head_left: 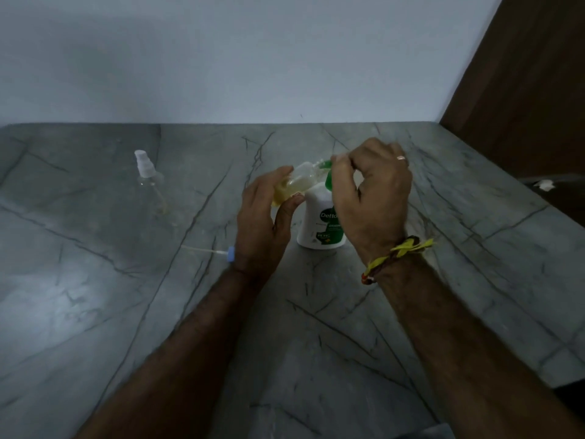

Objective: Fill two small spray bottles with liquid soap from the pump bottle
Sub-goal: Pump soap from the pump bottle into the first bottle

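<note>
- On the grey veined stone counter (pixel 316 327), a white pump bottle of soap with a green-and-white label (pixel 319 213) stands upright between the two hands.
- Left hand (pixel 266 223): fingers and thumb curled around a small clear spray bottle holding yellowish liquid (pixel 294 185), tilted so that its open neck points at the green pump spout (pixel 326 172).
- Right hand (pixel 373 191): fingers curled down over the pump head, gripping it; a ring on one finger and a yellow thread band (pixel 399 251) at the wrist.
- Far left, well apart, a second small clear spray bottle with a white sprayer cap (pixel 148 179) stands upright.
- Just beside the left wrist, a detached sprayer top with a pale blue collar and thin white tube (pixel 218 251) lies flat on the counter.
</note>
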